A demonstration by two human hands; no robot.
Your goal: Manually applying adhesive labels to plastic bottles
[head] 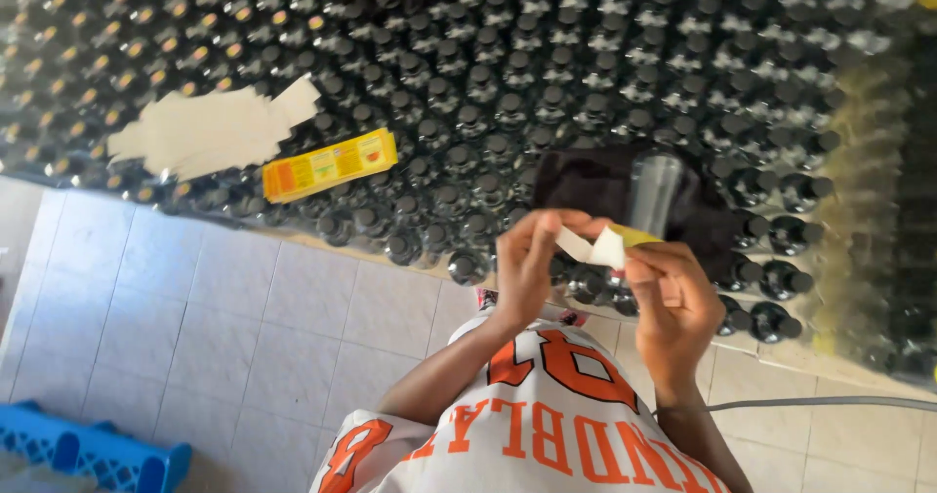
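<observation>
Above the near bottles (468, 161), both hands, left (524, 264) and right (673, 303), pinch a label (605, 249) between fingertips; peeling unevenly could tear it or stick it to itself.

- The person is wearing a white jersey (547, 434) with large orange lettering and numerals outlined in dark trim.
- The jersey is showing short sleeves, leaving both forearms bare.
- The left hand (527, 259) and right hand (673, 303) are showing no gloves, rings or watch.
</observation>
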